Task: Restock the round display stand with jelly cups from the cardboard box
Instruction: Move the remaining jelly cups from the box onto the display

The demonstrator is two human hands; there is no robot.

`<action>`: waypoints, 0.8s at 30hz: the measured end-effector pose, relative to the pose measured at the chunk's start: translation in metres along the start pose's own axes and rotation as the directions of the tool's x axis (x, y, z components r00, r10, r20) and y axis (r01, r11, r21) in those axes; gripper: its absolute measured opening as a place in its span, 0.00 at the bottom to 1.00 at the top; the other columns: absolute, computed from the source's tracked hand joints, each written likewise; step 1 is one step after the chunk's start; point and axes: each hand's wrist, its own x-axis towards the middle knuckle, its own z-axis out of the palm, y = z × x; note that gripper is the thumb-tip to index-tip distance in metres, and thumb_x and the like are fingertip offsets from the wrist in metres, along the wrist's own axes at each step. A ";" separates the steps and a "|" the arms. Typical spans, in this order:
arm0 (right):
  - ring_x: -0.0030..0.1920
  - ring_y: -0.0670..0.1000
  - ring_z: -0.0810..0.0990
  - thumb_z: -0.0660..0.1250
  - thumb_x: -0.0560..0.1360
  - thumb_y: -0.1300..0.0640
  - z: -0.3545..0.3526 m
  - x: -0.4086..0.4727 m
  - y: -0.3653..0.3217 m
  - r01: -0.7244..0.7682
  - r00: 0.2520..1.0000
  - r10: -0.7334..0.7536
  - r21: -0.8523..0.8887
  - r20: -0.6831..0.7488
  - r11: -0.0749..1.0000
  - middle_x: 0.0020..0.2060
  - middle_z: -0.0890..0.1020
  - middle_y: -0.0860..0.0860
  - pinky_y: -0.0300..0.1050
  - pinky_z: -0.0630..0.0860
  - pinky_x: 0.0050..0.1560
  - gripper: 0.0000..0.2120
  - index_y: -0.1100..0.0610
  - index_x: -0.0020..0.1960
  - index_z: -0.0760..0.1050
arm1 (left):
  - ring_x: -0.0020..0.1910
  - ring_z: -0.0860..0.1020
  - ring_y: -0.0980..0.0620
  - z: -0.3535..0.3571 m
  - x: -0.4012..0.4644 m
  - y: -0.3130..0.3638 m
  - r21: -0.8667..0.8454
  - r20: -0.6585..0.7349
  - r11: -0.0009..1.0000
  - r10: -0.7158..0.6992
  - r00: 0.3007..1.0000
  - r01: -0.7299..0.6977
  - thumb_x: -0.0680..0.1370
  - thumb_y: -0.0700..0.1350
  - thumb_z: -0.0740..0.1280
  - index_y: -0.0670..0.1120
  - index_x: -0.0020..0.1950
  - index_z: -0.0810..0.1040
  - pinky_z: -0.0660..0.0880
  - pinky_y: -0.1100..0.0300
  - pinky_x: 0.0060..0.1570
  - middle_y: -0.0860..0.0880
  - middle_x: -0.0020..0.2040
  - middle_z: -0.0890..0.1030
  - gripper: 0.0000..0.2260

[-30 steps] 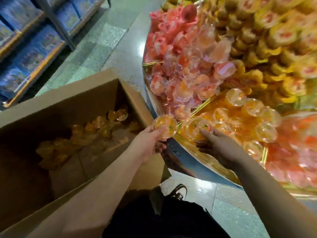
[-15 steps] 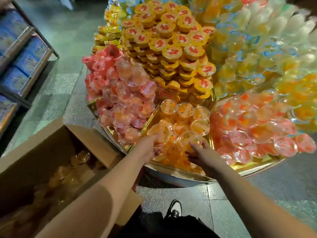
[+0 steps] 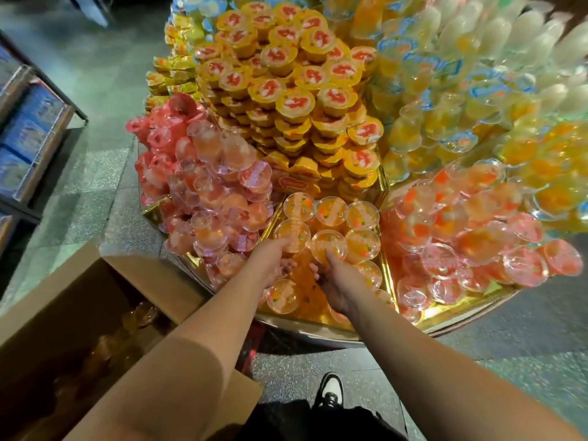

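Note:
The round display stand fills the middle and right, split by gold dividers into sections of jelly cups. Its near section holds orange jelly cups in rows. My left hand grips one orange cup at the left of that section. My right hand holds another orange cup beside it, fingers partly hidden under the cup. The open cardboard box stands at lower left, with several orange cups dim inside it.
Pink cups pile left of the orange section, red-orange cups right of it, yellow-lidded cups stacked behind. Blue-stocked shelving stands at far left. My shoe is on the tiled floor below the stand.
My view swung from the box up over the stand. Both hands moved forward into the orange section, the left one carrying its cup from the stand's edge to the second row.

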 end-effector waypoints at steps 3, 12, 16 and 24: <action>0.37 0.50 0.76 0.61 0.83 0.48 0.011 0.006 -0.003 -0.020 0.999 0.022 0.047 -0.046 0.999 0.49 0.83 0.58 0.43 0.77 0.40 0.19 0.62 0.65 0.70 | 0.36 0.79 0.49 0.002 0.009 0.001 0.009 -0.011 1.000 -0.005 1.000 0.005 0.78 0.53 0.69 0.42 0.69 0.72 0.72 0.60 0.26 0.40 0.57 0.81 0.23; 0.45 0.51 0.82 0.60 0.83 0.47 0.018 0.022 -0.003 0.022 0.996 -0.018 0.041 -0.085 0.999 0.47 0.84 0.54 0.48 0.80 0.37 0.18 0.59 0.65 0.71 | 0.36 0.78 0.49 0.011 0.020 0.003 0.113 -0.006 0.994 -0.008 1.000 0.009 0.82 0.53 0.64 0.41 0.69 0.71 0.71 0.60 0.29 0.41 0.55 0.81 0.21; 0.46 0.51 0.82 0.59 0.83 0.46 0.016 0.028 -0.002 0.022 0.996 -0.025 -0.028 -0.086 0.999 0.46 0.84 0.52 0.47 0.79 0.41 0.22 0.60 0.69 0.71 | 0.41 0.78 0.48 0.013 0.023 0.006 0.177 -0.046 0.984 0.010 0.999 -0.001 0.82 0.55 0.63 0.44 0.71 0.68 0.73 0.58 0.35 0.46 0.50 0.78 0.22; 0.43 0.51 0.78 0.61 0.81 0.42 0.006 0.026 0.001 -0.010 0.999 0.003 -0.118 -0.052 0.993 0.47 0.80 0.54 0.45 0.74 0.41 0.21 0.59 0.62 0.74 | 0.41 0.79 0.48 0.009 0.022 0.004 0.181 -0.031 0.983 0.019 0.999 -0.013 0.82 0.53 0.63 0.43 0.71 0.69 0.73 0.58 0.36 0.45 0.58 0.77 0.21</action>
